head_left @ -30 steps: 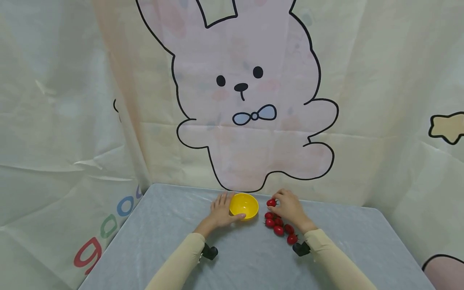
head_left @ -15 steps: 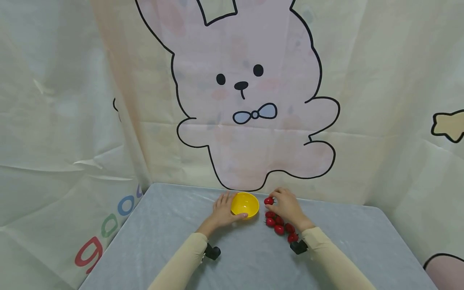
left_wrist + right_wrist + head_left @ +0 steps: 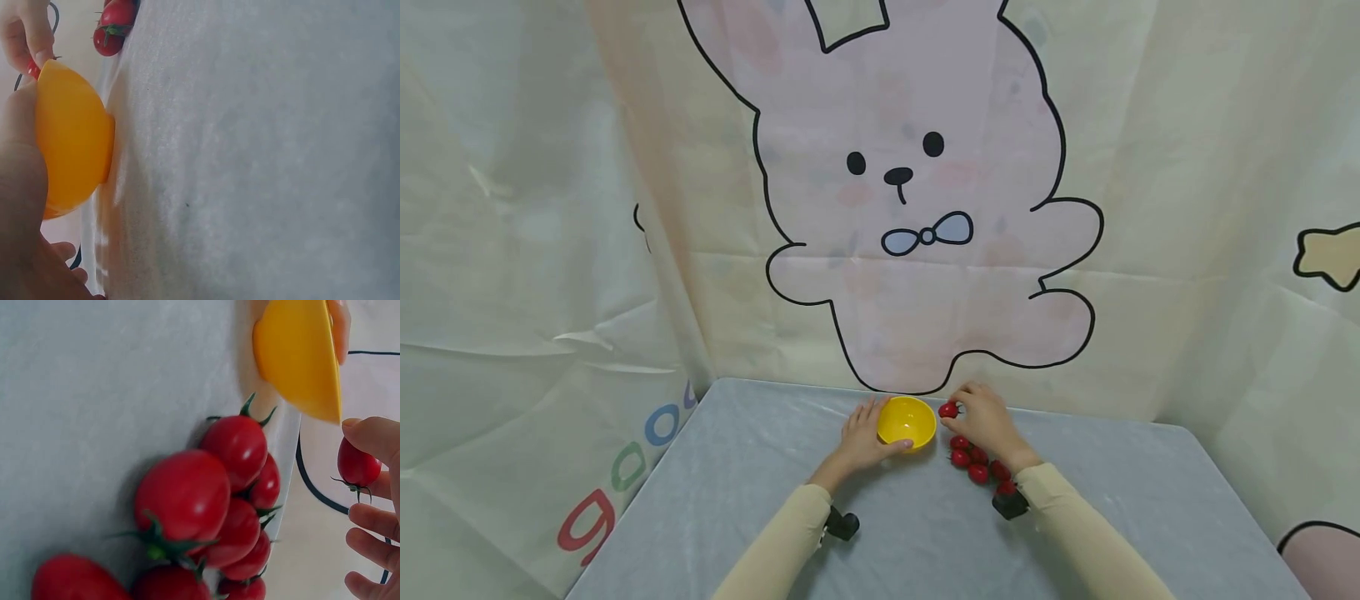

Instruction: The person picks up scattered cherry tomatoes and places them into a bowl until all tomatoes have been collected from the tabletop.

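My left hand (image 3: 859,442) holds a yellow bowl (image 3: 907,422) from its left side, thumb along the near rim and fingers at the far side. Nothing shows inside the bowl in the head view. Between thumb and fingers, my right hand (image 3: 988,419) pinches a red cherry tomato (image 3: 358,464), its green stem end turned toward the palm side. That tomato is just right of the bowl's rim, raised to about rim height in the right wrist view. Several more cherry tomatoes (image 3: 182,497) lie in a cluster on the table, nearer than my right hand.
A pale grey cloth covers the table (image 3: 917,533). Behind it hangs a cream curtain (image 3: 1150,333) with a printed pink rabbit, close to the table's far edge. Black wrist cameras (image 3: 1011,503) sit under both sleeves, the right one overlapping the nearest tomato.
My right hand has carried the pinched tomato leftward and slightly away, from above the cluster to beside the bowl. The left hand and the bowl have stayed nearly in place.
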A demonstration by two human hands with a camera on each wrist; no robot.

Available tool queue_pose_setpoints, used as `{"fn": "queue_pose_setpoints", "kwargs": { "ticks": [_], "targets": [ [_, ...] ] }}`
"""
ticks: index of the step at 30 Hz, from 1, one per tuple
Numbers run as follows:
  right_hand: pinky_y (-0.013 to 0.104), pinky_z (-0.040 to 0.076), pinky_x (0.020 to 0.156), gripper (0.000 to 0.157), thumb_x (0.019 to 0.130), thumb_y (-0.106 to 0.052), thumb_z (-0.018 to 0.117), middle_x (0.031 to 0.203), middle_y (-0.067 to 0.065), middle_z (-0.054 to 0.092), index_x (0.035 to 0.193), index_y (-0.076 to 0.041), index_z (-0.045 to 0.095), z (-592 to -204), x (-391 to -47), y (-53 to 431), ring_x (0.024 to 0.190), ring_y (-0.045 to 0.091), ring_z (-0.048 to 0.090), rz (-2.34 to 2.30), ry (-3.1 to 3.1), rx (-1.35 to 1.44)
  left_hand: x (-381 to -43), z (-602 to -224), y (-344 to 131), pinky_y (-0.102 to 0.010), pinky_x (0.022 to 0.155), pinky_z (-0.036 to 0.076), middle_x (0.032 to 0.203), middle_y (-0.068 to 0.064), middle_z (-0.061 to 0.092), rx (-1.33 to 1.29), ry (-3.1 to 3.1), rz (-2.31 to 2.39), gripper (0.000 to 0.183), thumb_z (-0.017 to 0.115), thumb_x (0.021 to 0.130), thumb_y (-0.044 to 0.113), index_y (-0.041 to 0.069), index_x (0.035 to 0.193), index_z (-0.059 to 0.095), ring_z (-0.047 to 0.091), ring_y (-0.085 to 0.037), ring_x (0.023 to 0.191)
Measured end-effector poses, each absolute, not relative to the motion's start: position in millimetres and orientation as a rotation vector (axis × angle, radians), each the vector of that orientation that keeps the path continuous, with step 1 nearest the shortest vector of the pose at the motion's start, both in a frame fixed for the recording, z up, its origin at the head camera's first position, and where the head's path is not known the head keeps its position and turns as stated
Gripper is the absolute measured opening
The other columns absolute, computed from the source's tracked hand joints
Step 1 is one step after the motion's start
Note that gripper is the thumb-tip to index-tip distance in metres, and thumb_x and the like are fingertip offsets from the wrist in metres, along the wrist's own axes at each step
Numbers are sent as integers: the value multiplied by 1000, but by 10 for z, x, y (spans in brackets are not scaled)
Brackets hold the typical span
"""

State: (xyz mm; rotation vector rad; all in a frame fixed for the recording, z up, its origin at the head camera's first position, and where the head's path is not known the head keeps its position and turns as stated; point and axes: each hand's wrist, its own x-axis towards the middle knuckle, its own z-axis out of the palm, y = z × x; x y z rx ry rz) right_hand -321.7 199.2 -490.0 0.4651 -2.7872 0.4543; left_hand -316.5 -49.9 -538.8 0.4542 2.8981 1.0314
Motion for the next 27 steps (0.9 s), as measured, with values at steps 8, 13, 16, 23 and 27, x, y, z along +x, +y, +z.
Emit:
{"fn": "queue_pose_setpoints", "kwargs": {
  "ticks": [8,13,16,23,27],
  "targets": [
    [51,51,95,39,79,-39,82,113,9,67,105,-9,74,-4843,-3254,1793,106,29,59,452,-2764,539,-3173,-5386,-501,-68,117,20,164,-20,22,450,2896,1001,98,64,80,71,22,156,26,23,-46,148],
    [48,52,93,37,78,-37,83,111,9,67,102,-10,75,-4862,-3298,1674,103,29,60,444,-2741,576,-3198,-5370,-501,-69,116,18,164,-21,21,462,2907,962,100,62,80,73,20,157,25,20,-47,148],
    [47,53,92,36,78,-36,84,108,8,66,101,-10,75,-4893,-3316,1614,100,28,59,467,-2736,593,-3210,-5373,-498,-70,116,17,164,-23,20,469,2913,939,101,60,80,75,19,157,25,19,-48,148],
    [47,51,95,39,80,-37,82,111,7,64,105,-9,74,-4979,-3345,1511,100,25,58,471,-2791,587,-3227,-5372,-494,-70,117,14,165,-20,17,450,2900,907,100,60,80,75,24,158,22,16,-47,149],
    [47,52,94,41,79,-37,83,112,8,64,106,-8,74,-5009,-3351,1475,101,25,57,451,-2787,607,-3216,-5336,-497,-71,116,16,164,-22,18,454,2897,885,101,60,80,75,22,157,23,18,-48,149]
  ]
}}
